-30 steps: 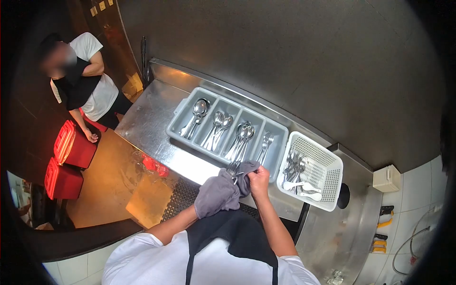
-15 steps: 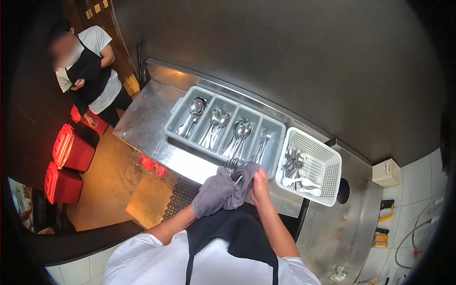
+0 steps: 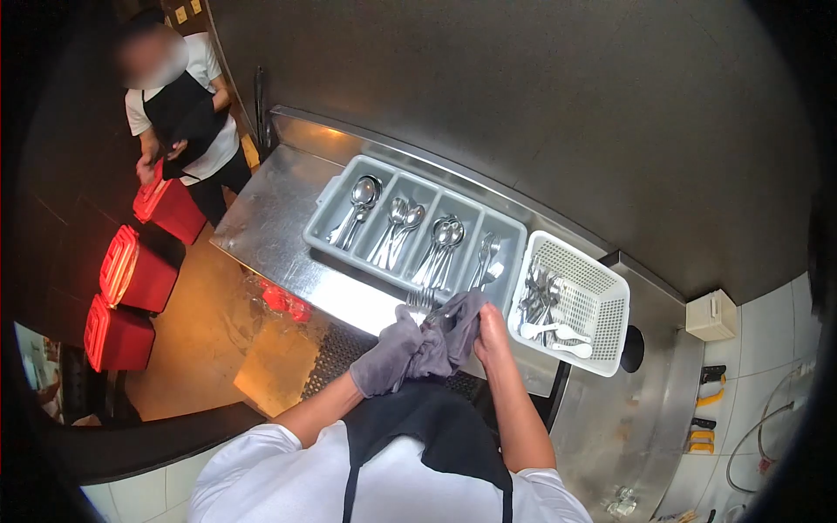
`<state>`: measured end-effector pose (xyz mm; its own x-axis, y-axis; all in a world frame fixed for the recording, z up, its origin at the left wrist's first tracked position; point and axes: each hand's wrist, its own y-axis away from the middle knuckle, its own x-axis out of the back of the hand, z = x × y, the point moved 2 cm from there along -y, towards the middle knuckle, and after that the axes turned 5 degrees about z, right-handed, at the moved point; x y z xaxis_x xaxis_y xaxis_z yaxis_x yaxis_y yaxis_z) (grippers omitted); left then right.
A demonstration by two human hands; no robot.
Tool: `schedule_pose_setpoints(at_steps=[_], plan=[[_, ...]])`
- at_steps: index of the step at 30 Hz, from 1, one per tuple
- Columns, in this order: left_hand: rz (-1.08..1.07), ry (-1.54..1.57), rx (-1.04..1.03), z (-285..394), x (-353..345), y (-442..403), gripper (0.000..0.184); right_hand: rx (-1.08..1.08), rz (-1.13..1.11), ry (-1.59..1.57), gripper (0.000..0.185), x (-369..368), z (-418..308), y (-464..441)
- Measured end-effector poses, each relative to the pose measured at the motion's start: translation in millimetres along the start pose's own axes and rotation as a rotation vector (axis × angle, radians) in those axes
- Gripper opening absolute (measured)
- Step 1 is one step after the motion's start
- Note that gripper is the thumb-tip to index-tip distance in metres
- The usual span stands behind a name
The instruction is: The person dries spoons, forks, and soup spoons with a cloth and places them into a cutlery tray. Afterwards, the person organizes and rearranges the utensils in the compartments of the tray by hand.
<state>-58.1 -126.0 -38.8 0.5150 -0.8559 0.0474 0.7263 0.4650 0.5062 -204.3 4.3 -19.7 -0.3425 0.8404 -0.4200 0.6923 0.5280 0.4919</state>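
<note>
A grey cloth (image 3: 449, 336) is draped between my two hands in front of my apron. Covered by it, my left hand (image 3: 388, 356) is closed around forks (image 3: 422, 301), whose tines stick out at the top; their handles are hidden. My right hand (image 3: 491, 336) is closed on the other end of the cloth. Just beyond my hands lies a grey cutlery tray (image 3: 390, 268) with compartments of large spoons (image 3: 364, 193), smaller spoons (image 3: 405, 218), more spoons (image 3: 447, 235) and a few forks (image 3: 486, 253).
Right of the tray, a white perforated basket (image 3: 602, 307) holds mixed metal cutlery (image 3: 540, 292) and white spoons (image 3: 571, 349). Both stand on a steel counter (image 3: 270, 209) against a wall. A co-worker (image 3: 187, 113) stands at the left by red bins (image 3: 131, 270).
My right hand has shifted slightly right and down, and the cloth is spread wider between my hands. The co-worker has moved a little right, with a hand at the far red bin.
</note>
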Motion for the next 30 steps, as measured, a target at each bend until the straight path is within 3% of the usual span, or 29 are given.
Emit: schedule_pose_setpoints(at_steps=[2,4,5,7,9,11,12,14,15,16,18,19,21,22,23,26,27,30], plan=[[0.041,0.014,0.034,4,1,8,0.025,0.017,-0.019,0.072,0.024,-4,-2,7],[0.010,-0.136,-0.214,8,4,12,0.023,0.057,-0.092,0.237,0.025,-6,12,18],[-0.023,-0.318,-0.484,8,10,14,0.021,0.099,-0.173,0.365,0.024,-8,19,23],[-0.034,-0.690,-0.863,10,12,18,0.018,0.174,-0.154,0.426,0.024,-15,28,29],[0.008,-1.070,-1.079,35,14,32,0.014,0.253,-0.100,0.463,0.023,-16,28,28],[0.061,-0.984,-1.074,60,16,56,0.012,0.347,-0.002,0.549,0.021,-11,30,20],[0.088,-0.939,-1.070,68,16,63,0.011,0.363,0.055,0.445,0.022,-6,28,17],[0.245,-0.810,-0.619,67,13,60,0.015,0.388,0.165,0.241,0.023,-6,16,20],[0.273,-0.847,-0.592,64,13,60,0.018,0.211,0.169,-0.079,0.027,-14,9,24],[0.301,-0.884,-0.565,61,13,59,0.021,0.171,0.154,-0.179,0.029,-22,7,32],[0.255,-1.180,-0.914,50,14,57,0.027,0.089,0.122,-0.377,0.032,-32,11,41],[0.189,-1.209,-0.858,61,14,62,0.027,-0.006,0.141,-0.364,0.024,-26,28,34],[0.051,-1.264,-0.746,92,14,78,0.026,0.062,-0.024,-0.119,0.019,-26,45,32],[0.077,-1.270,-0.762,85,12,75,0.022,0.097,-0.103,0.001,0.017,-26,49,32],[0.102,-1.277,-0.778,74,11,68,0.019,0.088,-0.046,-0.014,0.016,-23,42,27],[0.268,-1.096,-0.756,58,11,66,0.012,0.340,0.013,0.334,0.015,-17,17,6],[0.312,-1.023,-0.756,56,13,66,0.011,0.483,0.047,0.340,0.017,-13,22,-5],[0.335,-0.919,-0.798,56,15,65,0.010,0.260,0.136,-0.076,0.019,-15,10,1]])
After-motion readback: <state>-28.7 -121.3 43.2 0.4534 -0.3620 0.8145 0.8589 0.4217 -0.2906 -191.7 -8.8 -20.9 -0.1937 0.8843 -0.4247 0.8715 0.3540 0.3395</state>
